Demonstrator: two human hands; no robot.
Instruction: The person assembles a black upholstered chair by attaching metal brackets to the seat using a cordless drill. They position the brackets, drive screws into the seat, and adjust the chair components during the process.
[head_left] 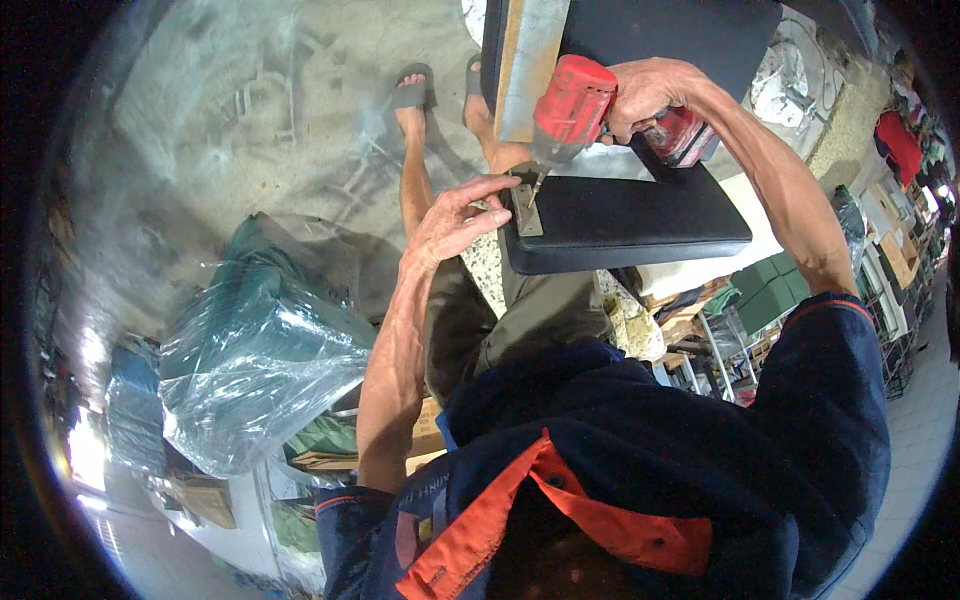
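My right hand (645,95) is wrapped round the grip of a red cordless drill (575,98). Its nose points down at a small metal plate (527,212), with a thin bit or screw (537,185) standing between them; which of the two I cannot tell. The plate lies flat on the left end of a black padded board (640,215). My left hand (455,222) has its fingers stretched out and apart, the index fingertip and thumb touching or nearly touching the plate's left edge.
Beyond the drill stand a large black padded panel (665,35) and a worn metal bar (530,70). Plastic-wrapped green goods (270,345) sit on the left. Green boxes (768,290) and shelving lie to the right. My sandalled feet (412,92) rest on the stained concrete floor (240,140).
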